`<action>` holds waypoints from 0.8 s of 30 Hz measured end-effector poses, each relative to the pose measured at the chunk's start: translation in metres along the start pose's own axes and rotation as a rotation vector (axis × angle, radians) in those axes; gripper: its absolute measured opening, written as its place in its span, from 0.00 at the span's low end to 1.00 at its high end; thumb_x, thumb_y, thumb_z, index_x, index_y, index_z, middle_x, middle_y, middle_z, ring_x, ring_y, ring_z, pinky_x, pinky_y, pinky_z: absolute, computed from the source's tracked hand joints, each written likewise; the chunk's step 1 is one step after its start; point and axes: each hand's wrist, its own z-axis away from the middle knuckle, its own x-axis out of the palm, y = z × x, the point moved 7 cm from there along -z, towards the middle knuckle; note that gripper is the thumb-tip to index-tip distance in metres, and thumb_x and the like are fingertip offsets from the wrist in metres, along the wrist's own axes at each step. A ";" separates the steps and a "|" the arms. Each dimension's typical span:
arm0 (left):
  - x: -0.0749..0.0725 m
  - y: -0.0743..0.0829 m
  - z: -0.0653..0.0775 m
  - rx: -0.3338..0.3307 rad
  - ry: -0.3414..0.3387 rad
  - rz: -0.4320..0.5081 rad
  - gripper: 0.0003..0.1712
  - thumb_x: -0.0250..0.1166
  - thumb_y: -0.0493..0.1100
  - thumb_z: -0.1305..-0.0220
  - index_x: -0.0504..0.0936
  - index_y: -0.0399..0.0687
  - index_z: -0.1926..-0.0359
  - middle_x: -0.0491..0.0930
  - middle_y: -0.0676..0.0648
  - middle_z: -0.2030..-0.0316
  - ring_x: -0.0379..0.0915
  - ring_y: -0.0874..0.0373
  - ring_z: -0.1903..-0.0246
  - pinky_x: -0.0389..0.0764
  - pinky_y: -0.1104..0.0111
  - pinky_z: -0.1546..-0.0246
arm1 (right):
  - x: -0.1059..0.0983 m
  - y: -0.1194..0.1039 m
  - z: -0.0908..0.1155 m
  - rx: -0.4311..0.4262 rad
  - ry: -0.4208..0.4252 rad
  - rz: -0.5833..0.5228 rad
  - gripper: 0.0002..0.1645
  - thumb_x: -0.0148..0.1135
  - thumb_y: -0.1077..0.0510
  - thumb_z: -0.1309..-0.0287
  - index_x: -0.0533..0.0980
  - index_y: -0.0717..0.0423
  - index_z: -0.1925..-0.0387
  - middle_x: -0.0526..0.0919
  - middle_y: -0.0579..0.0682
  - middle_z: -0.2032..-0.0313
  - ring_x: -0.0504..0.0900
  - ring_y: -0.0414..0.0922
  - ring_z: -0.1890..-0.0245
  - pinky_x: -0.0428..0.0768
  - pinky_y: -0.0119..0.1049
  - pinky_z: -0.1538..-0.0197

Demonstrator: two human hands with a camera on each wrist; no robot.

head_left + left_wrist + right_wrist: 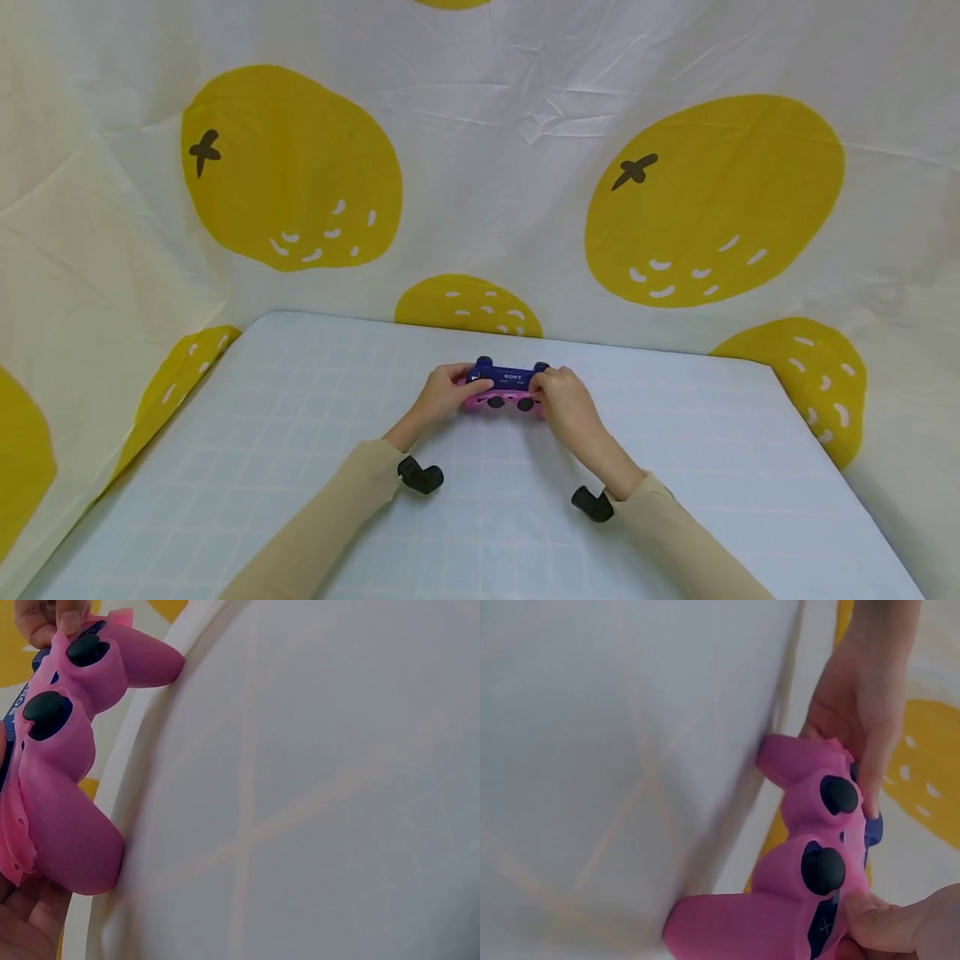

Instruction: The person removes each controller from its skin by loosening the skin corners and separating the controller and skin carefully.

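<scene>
Dark blue plastic Sony game controller [512, 377], above the far half of the table, near its middle; cannot tell whether its handles touch the surface. Soft-looking pink fitted cover [71, 840] wraps the handles and surrounds the two round black thumbsticks [823, 871]; the blue far edge with lettering lies bare. At the left end the cover's rim is bunched.

Left hand [441, 393] grips the left end, thumb on the face. Right hand [567, 404] pinches the cover's edge at the right end.

Beige long sleeves [330, 517] on both forearms; small black wrist-worn devices [422, 475] jut inward at the cuffs.

Surface: pale bluish-white table [480, 525], flat, faint pinkish grid lines, rounded far-left corner, soft shadows beneath the arms.

Room: creased off-white cloth backdrop [491, 183] behind and along both sides. Print: two large mustard-yellow fruit shapes [292, 167] with dark cross-like stems and white flecks; further yellow shapes partly hidden by the table's far and side edges.
</scene>
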 end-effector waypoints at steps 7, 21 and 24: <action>0.000 0.001 0.003 0.024 0.002 -0.013 0.30 0.70 0.53 0.43 0.79 0.40 0.44 0.83 0.43 0.51 0.77 0.54 0.55 0.78 0.60 0.46 | 0.003 0.009 0.003 0.007 -0.086 -0.161 0.06 0.65 0.70 0.47 0.81 0.58 0.72 0.82 0.49 0.73 0.74 0.44 0.70 0.76 0.38 0.64; -0.004 0.008 0.006 0.075 0.069 -0.043 0.28 0.72 0.53 0.46 0.82 0.40 0.49 0.85 0.43 0.56 0.78 0.55 0.59 0.81 0.62 0.52 | 0.005 0.012 0.006 -0.073 -0.116 -0.220 0.09 0.63 0.72 0.48 0.79 0.57 0.74 0.79 0.47 0.75 0.71 0.41 0.69 0.73 0.35 0.64; -0.005 0.011 0.007 0.078 0.081 -0.032 0.27 0.73 0.51 0.47 0.83 0.39 0.50 0.85 0.42 0.56 0.78 0.54 0.59 0.82 0.61 0.52 | 0.004 0.011 0.010 -0.098 -0.088 -0.190 0.09 0.65 0.71 0.49 0.79 0.55 0.74 0.79 0.46 0.74 0.73 0.42 0.68 0.76 0.37 0.62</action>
